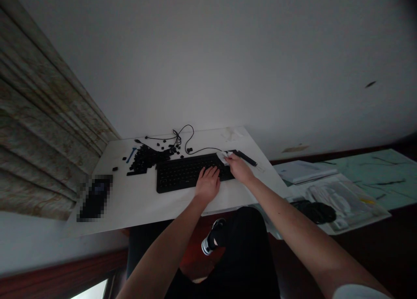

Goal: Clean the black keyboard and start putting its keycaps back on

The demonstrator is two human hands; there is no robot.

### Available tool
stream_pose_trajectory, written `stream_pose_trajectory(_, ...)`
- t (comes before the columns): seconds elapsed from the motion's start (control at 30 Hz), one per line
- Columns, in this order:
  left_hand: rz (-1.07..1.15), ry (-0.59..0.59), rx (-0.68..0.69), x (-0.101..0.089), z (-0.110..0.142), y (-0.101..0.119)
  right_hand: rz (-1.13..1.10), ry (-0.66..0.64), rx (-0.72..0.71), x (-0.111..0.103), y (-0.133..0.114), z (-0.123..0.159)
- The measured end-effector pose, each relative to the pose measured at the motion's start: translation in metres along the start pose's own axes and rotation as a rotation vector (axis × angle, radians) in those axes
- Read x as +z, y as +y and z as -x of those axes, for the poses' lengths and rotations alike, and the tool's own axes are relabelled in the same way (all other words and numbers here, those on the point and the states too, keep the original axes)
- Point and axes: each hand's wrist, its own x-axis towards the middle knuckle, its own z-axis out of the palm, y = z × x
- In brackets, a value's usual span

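Observation:
A black keyboard lies on the white table in front of me. My left hand rests on its lower middle part, fingers stretched out and lying flat. At the keyboard's right end, my right hand pinches a crumpled white tissue against the upper right of the keyboard. Left of the keyboard spreads a heap of loose black keycaps, several of them scattered around it. The picture is too dark to show the key area in detail.
Beside the heap lies a blue tool. A black cable coils behind the keyboard. Past my right hand is a long black strip. A blurred dark object sits at the table's left. Papers and a clear box stand at right.

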Motion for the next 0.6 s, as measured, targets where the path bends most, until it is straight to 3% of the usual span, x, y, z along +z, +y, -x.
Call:
stream_pose_trajectory(0.23,-0.002,-0.001,-0.010,-0.001,-0.001,0.004,0.108,-0.010,0.187,-0.008,0.025,-0.001)
stream_pose_trajectory(0.43,-0.004,-0.026,-0.003,-0.003,-0.002,0.003,0.005,-0.030,-0.040,0.001,0.007,-0.016)
stream_pose_trajectory(0.6,-0.001,-0.026,-0.006,-0.003,-0.002,0.003,0.167,-0.033,0.076,-0.003,0.033,-0.008)
